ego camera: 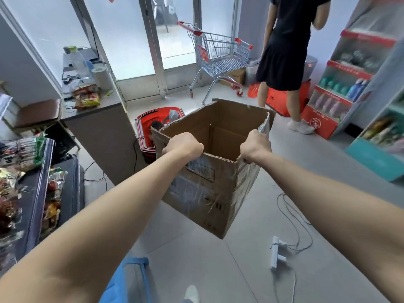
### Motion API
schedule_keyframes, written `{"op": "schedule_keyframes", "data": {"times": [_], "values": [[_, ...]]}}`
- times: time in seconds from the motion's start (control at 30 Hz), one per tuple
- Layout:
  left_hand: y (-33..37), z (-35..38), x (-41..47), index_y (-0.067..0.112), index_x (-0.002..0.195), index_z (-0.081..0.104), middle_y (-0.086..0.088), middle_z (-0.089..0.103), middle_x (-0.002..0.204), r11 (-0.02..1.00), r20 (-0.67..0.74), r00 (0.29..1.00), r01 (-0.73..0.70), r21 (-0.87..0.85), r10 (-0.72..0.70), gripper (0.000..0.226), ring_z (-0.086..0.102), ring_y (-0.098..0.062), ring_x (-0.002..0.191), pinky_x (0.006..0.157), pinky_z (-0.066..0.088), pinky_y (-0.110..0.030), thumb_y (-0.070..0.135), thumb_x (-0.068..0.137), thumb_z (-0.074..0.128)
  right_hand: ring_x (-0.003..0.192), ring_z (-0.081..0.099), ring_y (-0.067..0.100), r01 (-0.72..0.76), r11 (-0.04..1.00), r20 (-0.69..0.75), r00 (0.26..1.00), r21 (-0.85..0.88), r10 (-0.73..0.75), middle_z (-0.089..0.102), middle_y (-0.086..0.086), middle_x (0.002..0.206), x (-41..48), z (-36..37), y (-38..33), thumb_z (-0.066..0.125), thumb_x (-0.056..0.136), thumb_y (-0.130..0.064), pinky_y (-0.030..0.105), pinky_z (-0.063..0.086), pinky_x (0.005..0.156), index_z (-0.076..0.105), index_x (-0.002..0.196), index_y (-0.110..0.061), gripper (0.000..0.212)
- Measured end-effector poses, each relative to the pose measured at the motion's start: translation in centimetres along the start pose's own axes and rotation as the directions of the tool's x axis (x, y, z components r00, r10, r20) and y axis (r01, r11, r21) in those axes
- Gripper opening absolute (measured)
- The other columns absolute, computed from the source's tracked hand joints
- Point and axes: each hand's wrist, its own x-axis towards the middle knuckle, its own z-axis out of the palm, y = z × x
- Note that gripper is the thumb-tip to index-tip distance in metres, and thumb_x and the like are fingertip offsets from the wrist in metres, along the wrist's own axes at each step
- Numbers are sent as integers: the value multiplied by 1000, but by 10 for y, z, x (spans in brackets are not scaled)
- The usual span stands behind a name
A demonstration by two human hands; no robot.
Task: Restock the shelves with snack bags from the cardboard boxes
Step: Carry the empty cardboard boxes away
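Observation:
An open cardboard box (203, 189) hangs in the air in front of me, its inside bare as far as I can see. My left hand (184, 146) grips the near-left rim, and my right hand (254, 146) grips the near-right rim and a torn flap. Snack bags (28, 149) lie on the dark shelf (41, 189) at my left. More snack bags (86, 98) sit on the grey counter (96, 127). Shelves with bottles (341, 88) and packets (382, 130) stand at the right.
A red shopping basket (150, 125) sits on the floor just behind the box. A metal shopping cart (218, 57) stands by the glass doors. A person in black (286, 51) stands by the right shelves. A white power strip (276, 252) and cables lie on the floor.

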Motion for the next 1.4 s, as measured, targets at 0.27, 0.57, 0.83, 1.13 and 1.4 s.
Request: {"op": "schedule_keyframes", "data": {"times": [0.27,0.57,0.83,1.13,1.4], "values": [[39,-5,86,9,84,53,-7,53,88,984,16,985,-173,33,172,18,51,-28,85,90,47,-41,26,90,53,107,61,37,-174,984,-112,978,26,176,63,22,115,56,1,-5,56,84,-3,37,51,83,60,113,5,30],[124,29,162,9,87,52,-7,52,90,950,90,947,-312,28,309,16,49,-25,86,91,45,-41,24,91,52,107,59,34,-317,947,-155,935,44,320,60,19,119,141,-14,38,58,88,-5,33,48,75,55,120,1,33],[219,58,229,7,86,55,-9,56,91,935,146,927,-354,32,346,20,53,-27,87,88,48,-41,26,91,52,108,59,35,-381,923,-176,906,51,384,61,19,120,239,-41,87,56,90,-8,37,51,82,56,118,0,29],[321,84,314,8,82,54,-8,56,86,884,187,876,-463,63,445,20,54,-27,84,79,48,-38,25,90,52,108,60,33,-494,867,-221,841,60,494,60,18,121,339,-66,126,56,91,-10,36,52,81,54,122,-1,32],[413,101,414,7,77,54,-2,45,65,776,275,756,-628,51,594,23,50,-17,63,50,37,-26,25,91,51,107,60,31,-626,771,-282,724,118,630,59,18,122,441,-84,147,56,93,-12,33,52,80,55,122,0,32]]}}
